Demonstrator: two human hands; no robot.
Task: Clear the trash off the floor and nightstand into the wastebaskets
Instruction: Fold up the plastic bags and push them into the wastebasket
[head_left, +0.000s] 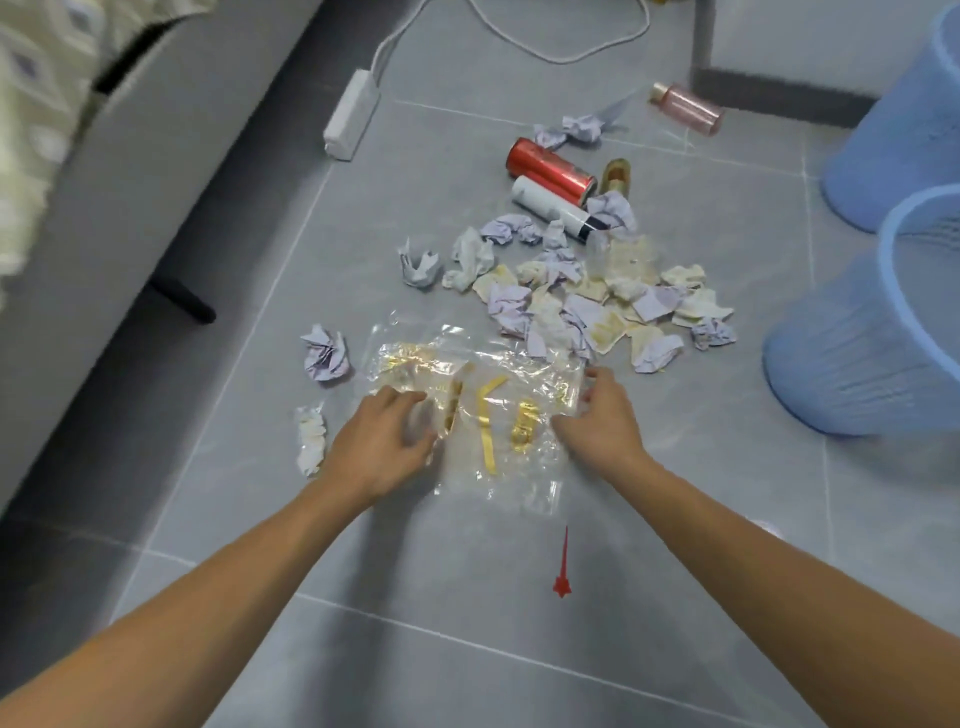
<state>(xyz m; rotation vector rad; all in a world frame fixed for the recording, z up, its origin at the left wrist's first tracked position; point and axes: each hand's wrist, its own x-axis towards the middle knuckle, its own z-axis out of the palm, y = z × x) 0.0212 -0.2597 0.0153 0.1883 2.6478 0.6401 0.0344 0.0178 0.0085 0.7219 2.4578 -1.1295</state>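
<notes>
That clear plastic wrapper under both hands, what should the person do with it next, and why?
Probably bunch it together and lift it. Both the left hand and the right hand already rest on the clear plastic wrapper, which lies spread flat on the floor, and the blue wastebaskets stand close on the right.

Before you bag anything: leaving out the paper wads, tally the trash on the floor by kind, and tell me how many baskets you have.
Clear plastic wrapper, under both hands: 1
Red can: 1
White tube with dark cap: 1
Pink bottle: 1
Red plastic pick: 1
Total trash items: 5
Blue wastebaskets: 2
</notes>
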